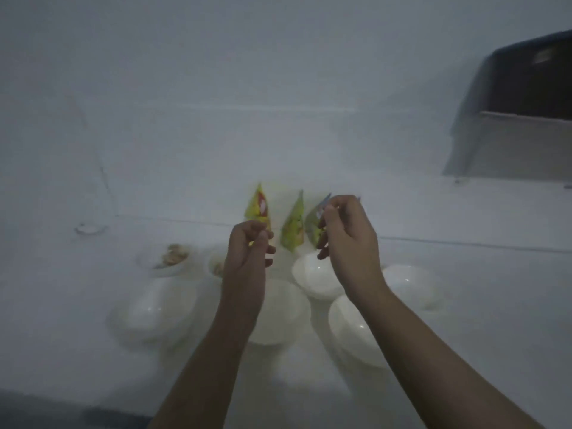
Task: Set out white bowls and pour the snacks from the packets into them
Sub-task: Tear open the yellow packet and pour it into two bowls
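Observation:
Three snack packets stand against the white wall: a yellow-red packet (258,205), a green packet (294,227) in the middle and a second green packet (313,224) on the right. My left hand (247,255) is curled in front of the yellow-red packet's lower end and seems to pinch it. My right hand (346,236) pinches the top of the right green packet. Several white bowls sit on the counter below my hands. The back-left bowl (164,261) holds some snack. The bowl (312,278) under my right hand looks empty. The picture is dim and blurred.
A dark box-like appliance (523,103) stands at the back right. A small round object (89,229) lies at the left by the wall. The white counter (479,320) ends in a dark front edge at the bottom left.

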`<state>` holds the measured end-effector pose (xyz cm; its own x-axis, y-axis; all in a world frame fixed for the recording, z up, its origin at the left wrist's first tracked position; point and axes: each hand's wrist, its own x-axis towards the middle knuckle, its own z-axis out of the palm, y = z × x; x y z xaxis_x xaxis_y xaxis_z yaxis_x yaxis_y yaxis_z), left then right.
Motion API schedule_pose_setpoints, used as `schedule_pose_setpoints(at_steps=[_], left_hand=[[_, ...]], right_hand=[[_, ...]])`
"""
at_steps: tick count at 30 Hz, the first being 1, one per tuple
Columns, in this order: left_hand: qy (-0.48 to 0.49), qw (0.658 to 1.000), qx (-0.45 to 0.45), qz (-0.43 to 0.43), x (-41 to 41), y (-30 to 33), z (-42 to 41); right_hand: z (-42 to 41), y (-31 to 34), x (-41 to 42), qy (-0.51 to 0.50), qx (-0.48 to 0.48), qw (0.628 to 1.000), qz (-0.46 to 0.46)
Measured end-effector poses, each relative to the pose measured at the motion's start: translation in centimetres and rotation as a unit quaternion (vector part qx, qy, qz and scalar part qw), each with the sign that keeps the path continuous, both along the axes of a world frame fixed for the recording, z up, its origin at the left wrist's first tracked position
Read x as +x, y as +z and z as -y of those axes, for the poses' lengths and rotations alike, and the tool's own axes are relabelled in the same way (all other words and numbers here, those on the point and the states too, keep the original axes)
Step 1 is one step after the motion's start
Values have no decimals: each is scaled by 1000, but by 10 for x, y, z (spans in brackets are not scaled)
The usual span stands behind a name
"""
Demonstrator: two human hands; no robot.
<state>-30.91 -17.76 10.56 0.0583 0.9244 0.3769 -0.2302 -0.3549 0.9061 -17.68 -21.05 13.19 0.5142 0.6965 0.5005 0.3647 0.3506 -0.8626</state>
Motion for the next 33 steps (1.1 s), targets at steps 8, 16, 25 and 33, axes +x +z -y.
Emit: schedule_pose_setpoints(at_steps=[8,16,25,33], left_hand=[[32,999,-3,1,-68,11,-122],[-23,993,-112,-20,-85,-1,-234],[-41,983,-172,-53,-66,-20,-315],[-33,977,-200,-63,-48,-35,-336]], right_hand=[[-146,11,-60,2,-18,997,73],[-273,-6,-34,-69,-174,974,132],[-398,-46,4,-101,-418,871,237],[-423,-77,11,-81,-451,852,252]])
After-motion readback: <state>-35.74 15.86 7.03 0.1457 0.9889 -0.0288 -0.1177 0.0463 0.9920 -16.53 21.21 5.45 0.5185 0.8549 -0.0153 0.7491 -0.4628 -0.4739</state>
